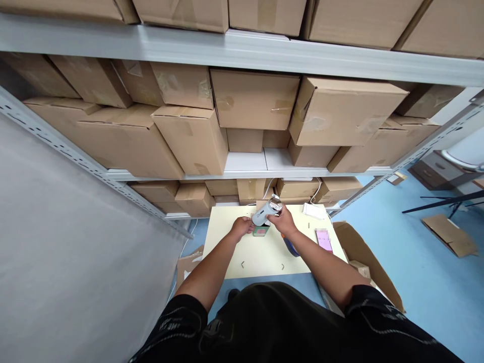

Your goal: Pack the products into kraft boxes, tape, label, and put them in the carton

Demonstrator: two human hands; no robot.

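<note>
My right hand [283,221] is closed around a pale grey tumbler [260,216] with a shiny metallic top, held tilted over the table. Under its lower end is a small green and white box [260,231]. My left hand [242,228] is at the left side of that box, with its fingers closed on the edge; the tumbler's base partly hides the contact. Beneath my right forearm lies a dark blue round object [290,247] with an orange part, mostly covered, possibly a tape dispenser.
The cream table [260,264] stands against metal shelving [242,175] stacked with cardboard boxes [255,98]. On its right are a phone [324,240] with a pink screen and a white object [314,210] near a cable. A large open carton [368,262] stands right of the table.
</note>
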